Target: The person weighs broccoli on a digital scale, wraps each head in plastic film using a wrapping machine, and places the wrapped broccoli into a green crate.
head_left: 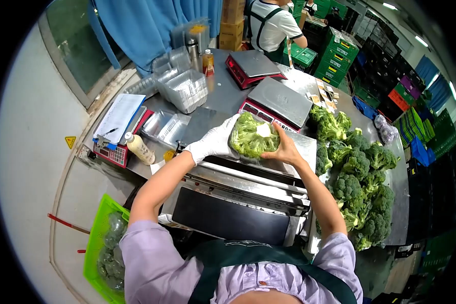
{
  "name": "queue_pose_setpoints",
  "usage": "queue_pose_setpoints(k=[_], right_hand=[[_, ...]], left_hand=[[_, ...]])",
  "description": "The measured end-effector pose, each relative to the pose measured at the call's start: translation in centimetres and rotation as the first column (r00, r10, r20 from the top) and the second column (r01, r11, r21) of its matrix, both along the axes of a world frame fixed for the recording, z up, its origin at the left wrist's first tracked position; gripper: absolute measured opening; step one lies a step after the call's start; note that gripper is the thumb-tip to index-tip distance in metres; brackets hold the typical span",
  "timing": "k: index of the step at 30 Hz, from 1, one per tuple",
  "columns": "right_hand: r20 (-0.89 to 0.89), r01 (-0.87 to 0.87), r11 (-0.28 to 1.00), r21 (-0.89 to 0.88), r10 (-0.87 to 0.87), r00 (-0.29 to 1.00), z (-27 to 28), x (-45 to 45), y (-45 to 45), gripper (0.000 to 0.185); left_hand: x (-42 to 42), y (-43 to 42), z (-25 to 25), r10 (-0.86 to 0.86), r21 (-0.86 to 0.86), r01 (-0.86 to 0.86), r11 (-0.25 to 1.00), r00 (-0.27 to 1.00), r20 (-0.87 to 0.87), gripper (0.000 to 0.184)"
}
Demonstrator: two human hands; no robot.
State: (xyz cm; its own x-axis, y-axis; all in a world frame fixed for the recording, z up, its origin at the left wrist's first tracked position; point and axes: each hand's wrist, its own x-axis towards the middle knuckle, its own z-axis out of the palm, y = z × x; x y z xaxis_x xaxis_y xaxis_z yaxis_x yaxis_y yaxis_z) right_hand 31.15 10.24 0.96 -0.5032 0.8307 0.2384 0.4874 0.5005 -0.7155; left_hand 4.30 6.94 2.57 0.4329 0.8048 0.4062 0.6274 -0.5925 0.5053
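Observation:
A clear-wrapped pack of green broccoli with a white label on it is held up between both hands, above the metal wrapping machine. My left hand, in a white glove, grips the pack's left side. My right hand, bare, has its thumb and fingers on the right side. Just behind the pack lies a red scale with a grey plate. To the right, many loose broccoli heads are piled on the metal table.
Clear plastic trays, bottles and a second scale stand at the back. A clipboard and a cream bottle are at left. A green basket is below left. Another person stands beyond the table.

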Motion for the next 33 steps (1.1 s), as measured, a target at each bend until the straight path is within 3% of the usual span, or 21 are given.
queue_pose_setpoints(k=[1, 3, 4, 5, 7, 11, 12, 13, 15, 16, 20, 24, 25, 27, 28, 29, 31, 32, 33], right_hand=[[0.001, -0.002, 1.0, 0.003, 0.002, 1.0, 0.1, -0.1, -0.2, 0.12], [-0.075, 0.055, 0.994, -0.094, -0.062, 0.995, 0.3, -0.2, -0.4, 0.112], [-0.202, 0.087, 0.995, -0.059, -0.097, 0.975, 0.6, -0.5, -1.0, 0.098], [-0.203, 0.086, 0.995, -0.054, -0.095, 0.974, 1.1, -0.4, -1.6, 0.098], [-0.132, 0.051, 0.974, -0.222, -0.082, 0.988, 2.1, 0.0, -3.5, 0.091], [-0.07, 0.021, 0.98, -0.2, -0.036, 0.997, 4.8, -0.2, -8.4, 0.08], [-0.045, 0.014, 0.953, -0.302, -0.029, 0.999, 5.4, -0.2, -9.5, 0.08], [-0.056, -0.02, 0.939, -0.343, 0.001, 0.998, 5.3, 0.2, -10.3, 0.077], [-0.09, -0.06, 0.894, -0.445, 0.022, 0.996, 6.2, 0.4, -12.3, 0.074], [-0.11, -0.12, 0.868, -0.481, 0.075, 0.991, 6.0, 0.8, -12.9, 0.071], [-0.126, -0.219, 0.789, -0.574, 0.179, 0.976, 5.1, 1.0, -16.1, 0.074], [-0.067, -0.178, 0.513, -0.84, 0.226, 0.972, 0.9, 2.1, -18.8, 0.079], [-0.124, -0.177, 0.43, -0.885, 0.148, 0.981, -0.3, 2.1, -20.1, 0.079], [-0.087, -0.084, 0.032, -0.996, -0.125, 0.988, 0.6, 0.8, -22.3, 0.075], [-0.069, -0.089, -0.163, -0.983, -0.122, 0.99, -0.1, 0.5, -22.0, 0.07], [-0.125, -0.194, -0.303, -0.933, -0.232, 0.965, -2.0, 0.4, -21.9, 0.061], [-0.193, -0.278, -0.388, -0.879, -0.243, 0.951, -4.5, 0.7, -21.3, 0.06], [-0.215, -0.304, -0.415, -0.858, -0.247, 0.945, -4.7, 0.7, -21.2, 0.059], [-0.187, -0.295, -0.427, -0.855, -0.278, 0.942, -4.6, 1.0, -21.8, 0.062]], left_hand=[[0.3, 0.0, -0.4, 0.002, 0.003, -0.002, 1.0, 1.0, 0.001, 0.111], [0.5, 0.3, -0.9, 0.034, -0.017, -0.031, 0.999, 0.986, 0.16, 0.107], [0.7, -0.4, -0.5, 0.036, -0.042, -0.027, 0.999, 0.967, 0.254, 0.101], [0.6, -1.1, -0.1, 0.036, -0.037, -0.027, 0.999, 0.967, 0.253, 0.101], [0.0, -3.3, 0.5, 0.058, -0.163, -0.026, 0.986, 0.979, 0.196, 0.097], [-0.4, -8.7, 2.0, 0.069, -0.139, -0.044, 0.989, 0.981, 0.181, 0.095], [-0.6, -10.3, 2.2, 0.091, -0.188, -0.06, 0.98, 0.982, 0.163, 0.095], [-0.9, -11.7, 1.7, 0.084, -0.185, -0.058, 0.981, 0.987, 0.134, 0.094], [-0.2, -15.0, 3.8, 0.125, -0.394, -0.028, 0.919, 0.967, 0.221, 0.093], [-0.2, -16.5, 4.0, 0.143, -0.399, -0.071, 0.914, 0.978, 0.154, 0.093], [-0.2, -21.0, 4.1, 0.11, -0.404, -0.022, 0.915, 0.975, 0.195, 0.088], [-0.2, -24.8, 1.1, 0.224, -0.706, -0.024, 0.708, 0.956, 0.192, 0.074], [0.0, -24.9, 2.5, 0.238, -0.864, -0.012, 0.503, 0.963, 0.126, 0.065], [0.1, -24.5, 1.9, 0.356, -0.996, 0.087, 0.011, 0.931, 0.085, 0.064], [-0.4, -24.5, -1.0, 0.333, -0.996, 0.066, -0.06, 0.942, 0.043, 0.067], [-0.1, -23.2, -2.2, 0.292, -0.971, 0.021, -0.237, 0.955, -0.05, 0.075], [1.1, -23.1, -2.4, 0.496, -0.932, 0.333, -0.143, 0.839, 0.223, 0.083], [-0.2, -22.0, -4.0, 0.274, -0.966, 0.167, -0.2, 0.956, 0.108, 0.086], [-0.2, -22.5, -4.4, 0.273, -0.963, 0.168, -0.212, 0.956, 0.106, 0.086]])
